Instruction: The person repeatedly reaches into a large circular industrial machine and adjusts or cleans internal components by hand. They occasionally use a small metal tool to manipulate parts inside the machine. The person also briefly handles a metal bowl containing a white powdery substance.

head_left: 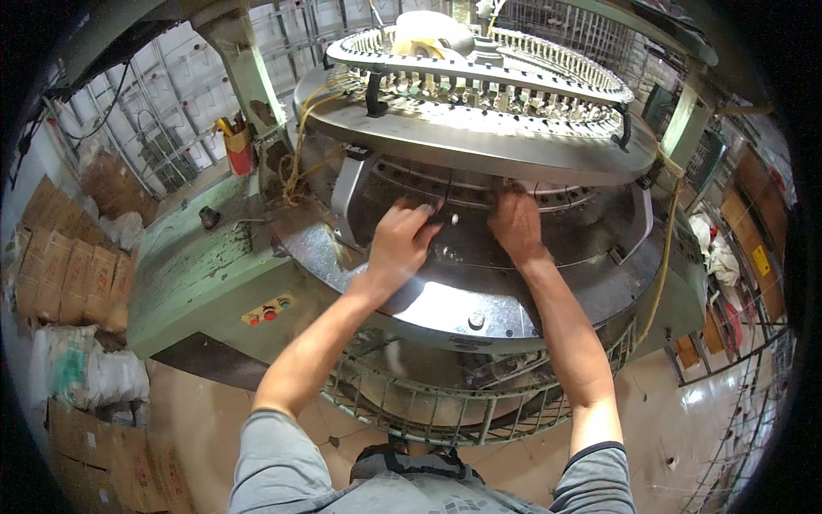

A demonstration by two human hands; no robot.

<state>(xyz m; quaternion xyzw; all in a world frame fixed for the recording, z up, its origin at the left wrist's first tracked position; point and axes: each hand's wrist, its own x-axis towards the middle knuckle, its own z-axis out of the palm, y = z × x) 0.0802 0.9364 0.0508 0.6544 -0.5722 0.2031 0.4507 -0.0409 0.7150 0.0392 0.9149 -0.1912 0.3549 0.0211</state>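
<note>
A large circular knitting machine stands in front of me, with a wide metal ring plate (479, 141) above a dark round metal bed (556, 231). My left hand (401, 240) is over the bed, its thumb and fingers pinched together near a thin dark strand or rod. Whatever lies between those fingers is too small to make out. My right hand (518, 223) reaches under the front edge of the ring plate, fingers bunched at the needle ring (565, 199). Shadow hides its fingertips. A small white spot shows between the hands.
Yarn feeders (505, 86) circle the machine top. On the green side table (193, 257) are a red box of tools (238, 150) and a dark knob-like part (208, 217). Push buttons (271, 314) sit on its front. A curved guard rail (445, 415) runs below; cartons (73, 278) are stacked left.
</note>
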